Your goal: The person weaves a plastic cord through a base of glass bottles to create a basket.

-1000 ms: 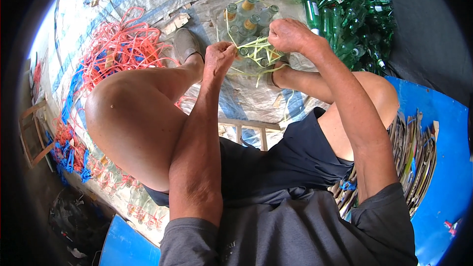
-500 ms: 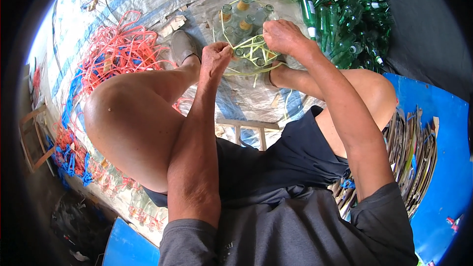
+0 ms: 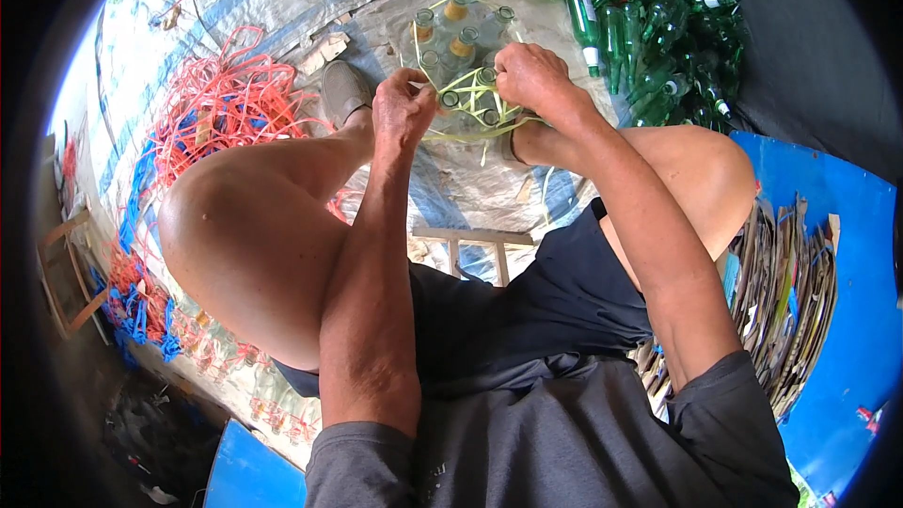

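Observation:
Several clear glass bottles (image 3: pixel 462 44) stand upright in a tight group between my feet, some with yellowish neck labels. Pale yellow-green plastic strapping (image 3: pixel 478 84) runs around the group and crosses over the nearer bottle necks. At the left of the near bottles, my left hand (image 3: pixel 403 107) pinches the strapping with thumb and fingers. My right hand (image 3: pixel 534 75) is closed on the strapping at the right side of the group, above the bottle tops. The fingertips of the right hand are partly hidden by its back.
A tangled heap of pink-red plastic strapping (image 3: pixel 230 108) lies at the left. Many green bottles (image 3: pixel 649 33) are piled at the far right. Folded cardboard (image 3: pixel 785 301) stands by a blue panel (image 3: pixel 828 226). A small wooden frame (image 3: pixel 470 237) sits between my legs.
My left hand has shifted slightly up and left, its fingers more bent. My right hand has moved a little left and down, nearer the bottle necks.

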{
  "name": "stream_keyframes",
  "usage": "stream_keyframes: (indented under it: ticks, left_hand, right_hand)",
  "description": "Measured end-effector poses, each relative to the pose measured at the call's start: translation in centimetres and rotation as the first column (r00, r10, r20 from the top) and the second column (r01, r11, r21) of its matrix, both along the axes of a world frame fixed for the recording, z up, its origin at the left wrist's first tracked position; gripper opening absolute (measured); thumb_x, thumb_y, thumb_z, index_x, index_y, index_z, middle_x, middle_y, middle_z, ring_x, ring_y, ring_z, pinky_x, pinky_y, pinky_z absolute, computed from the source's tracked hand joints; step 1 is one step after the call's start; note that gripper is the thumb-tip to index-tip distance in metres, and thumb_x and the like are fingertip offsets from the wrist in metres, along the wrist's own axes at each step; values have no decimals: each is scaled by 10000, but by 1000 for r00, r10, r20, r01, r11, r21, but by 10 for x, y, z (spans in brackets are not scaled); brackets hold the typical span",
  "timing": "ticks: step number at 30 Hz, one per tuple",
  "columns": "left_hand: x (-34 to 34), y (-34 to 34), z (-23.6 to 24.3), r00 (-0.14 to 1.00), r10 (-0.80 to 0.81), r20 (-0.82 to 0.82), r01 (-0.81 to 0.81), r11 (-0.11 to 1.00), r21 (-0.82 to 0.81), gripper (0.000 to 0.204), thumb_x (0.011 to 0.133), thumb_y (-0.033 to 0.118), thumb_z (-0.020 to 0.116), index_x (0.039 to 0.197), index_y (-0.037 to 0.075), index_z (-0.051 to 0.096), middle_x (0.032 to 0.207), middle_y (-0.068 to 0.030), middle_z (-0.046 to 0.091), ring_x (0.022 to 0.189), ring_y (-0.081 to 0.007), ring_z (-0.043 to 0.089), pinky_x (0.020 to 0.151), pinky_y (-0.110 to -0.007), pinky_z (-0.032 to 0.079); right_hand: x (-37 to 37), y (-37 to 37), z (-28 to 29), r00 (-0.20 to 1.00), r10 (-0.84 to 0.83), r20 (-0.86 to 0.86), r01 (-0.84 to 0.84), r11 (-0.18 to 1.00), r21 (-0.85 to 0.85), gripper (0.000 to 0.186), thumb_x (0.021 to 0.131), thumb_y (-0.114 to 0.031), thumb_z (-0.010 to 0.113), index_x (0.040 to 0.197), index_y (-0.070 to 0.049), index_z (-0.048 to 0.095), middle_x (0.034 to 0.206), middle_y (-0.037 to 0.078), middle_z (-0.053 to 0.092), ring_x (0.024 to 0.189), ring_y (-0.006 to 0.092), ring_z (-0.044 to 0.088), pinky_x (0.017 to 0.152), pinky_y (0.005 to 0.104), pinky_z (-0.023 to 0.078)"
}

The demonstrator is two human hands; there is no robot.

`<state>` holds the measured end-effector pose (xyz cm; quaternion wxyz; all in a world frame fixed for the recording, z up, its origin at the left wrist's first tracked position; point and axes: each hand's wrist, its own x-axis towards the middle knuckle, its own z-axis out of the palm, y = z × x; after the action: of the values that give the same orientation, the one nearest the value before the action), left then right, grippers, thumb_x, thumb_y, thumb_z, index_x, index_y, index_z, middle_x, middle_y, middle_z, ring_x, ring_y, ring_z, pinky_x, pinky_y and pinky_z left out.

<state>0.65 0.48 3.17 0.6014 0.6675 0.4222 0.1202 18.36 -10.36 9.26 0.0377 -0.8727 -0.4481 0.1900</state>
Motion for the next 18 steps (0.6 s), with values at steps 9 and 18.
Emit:
stream_keyframes:
  ticks: [9, 18]
  left_hand:
    - [-1, 5, 30, 989, 16, -144, 37, 934, 356, 379, 815, 133, 655, 1192, 172, 645, 618, -32, 559, 560, -144, 532, 566, -331, 443]
    - [-6, 22, 40, 943, -137, -303, 252, 888, 384, 415, 827, 217, 635, 1240, 233, 659, 726, -118, 655, 693, -282, 655, 689, -420, 509]
  right_hand:
    - [-8, -16, -10, 993, -109, -40, 114, 983, 145, 151, 780, -181, 594, 824, -117, 723, 864, 170, 702, 865, 396, 665, 771, 486, 529]
    - [-69, -43, 30, 965, -222, -141, 253, 931, 265, 209, 854, -285, 660, 925, -90, 691, 923, 169, 665, 901, 366, 648, 758, 465, 513]
